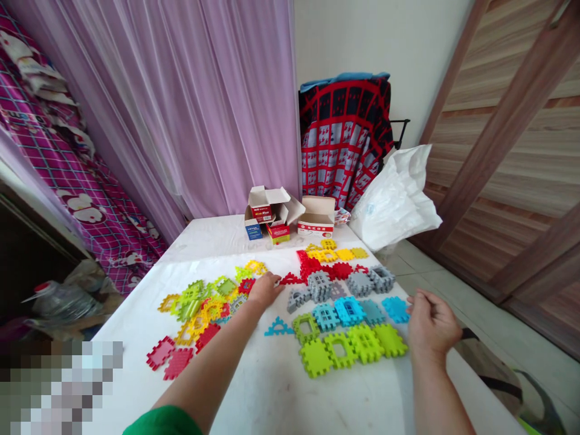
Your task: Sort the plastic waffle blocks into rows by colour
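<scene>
Blue tile (396,309) could be skewed by right hand (434,323) curled beside it; grip, left hand (265,291) likewise, can't be told.

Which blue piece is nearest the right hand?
The blue square at the right end of its row, beside the right hand; the other blue pieces lie farther left.

Left forearm (217,353) is slanting forward and inward, and the left hand (266,290) is facing palm-down, fingertips kinda hard to make out. Right forearm (435,386) is pointing straighter ahead, while the right hand (432,323) is curling its fingers loosely inward. Both are sitting well apart.
</scene>
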Available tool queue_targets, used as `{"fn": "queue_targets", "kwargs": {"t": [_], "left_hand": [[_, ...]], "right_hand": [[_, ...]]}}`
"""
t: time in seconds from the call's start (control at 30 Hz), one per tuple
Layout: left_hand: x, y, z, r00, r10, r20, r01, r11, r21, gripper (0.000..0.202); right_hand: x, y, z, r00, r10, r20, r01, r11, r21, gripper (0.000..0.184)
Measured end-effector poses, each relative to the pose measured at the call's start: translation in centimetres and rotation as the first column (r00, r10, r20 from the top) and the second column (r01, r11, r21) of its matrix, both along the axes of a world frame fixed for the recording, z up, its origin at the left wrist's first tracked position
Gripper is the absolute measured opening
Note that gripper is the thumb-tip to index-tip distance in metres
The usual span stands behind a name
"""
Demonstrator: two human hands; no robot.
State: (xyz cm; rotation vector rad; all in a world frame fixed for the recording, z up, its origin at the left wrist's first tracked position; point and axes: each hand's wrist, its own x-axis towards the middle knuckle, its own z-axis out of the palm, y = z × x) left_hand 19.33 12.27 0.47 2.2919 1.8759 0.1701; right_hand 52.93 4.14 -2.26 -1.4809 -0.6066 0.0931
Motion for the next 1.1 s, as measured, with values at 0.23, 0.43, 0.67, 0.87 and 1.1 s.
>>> {"fn": "queue_targets", "kwargs": {"t": [0.23, 0.43, 0.67, 0.87, 1.1], "left_hand": [[-5.6, -0.4, 2.0, 0.997, 0.070, -0.024, -0.068, 0.995, 0.078, 0.028], [-8.8, 1.8, 2.6, 0.972, 0.213, -0.099, -0.203, 0.974, 0.100, 0.033], [-7.3, 4.9, 2.2, 0.937, 0.269, -0.223, -0.269, 0.963, 0.034, 0.036], [-5.8, 6.9, 1.9, 0.919, 0.278, -0.281, -0.291, 0.957, -0.006, 0.036], [-7.0, 6.8, 2.3, 0.949, 0.265, -0.172, -0.269, 0.963, -0.003, 0.030]], "right_hand": [[0.1, 0.3, -0.4, 1.000, 0.004, -0.018, -0.004, 1.000, -0.007, 0.034], [0.4, 0.3, -1.1, 1.000, -0.005, 0.023, 0.006, 0.999, -0.039, 0.037], [0.2, 0.1, -0.6, 0.999, -0.003, 0.035, 0.006, 0.997, -0.077, 0.037], [0.0, -0.1, -0.2, 0.997, 0.016, 0.075, -0.010, 0.997, -0.081, 0.038], [-0.4, -0.4, 0.8, 0.999, 0.002, 0.050, 0.002, 0.996, -0.087, 0.036]]}}
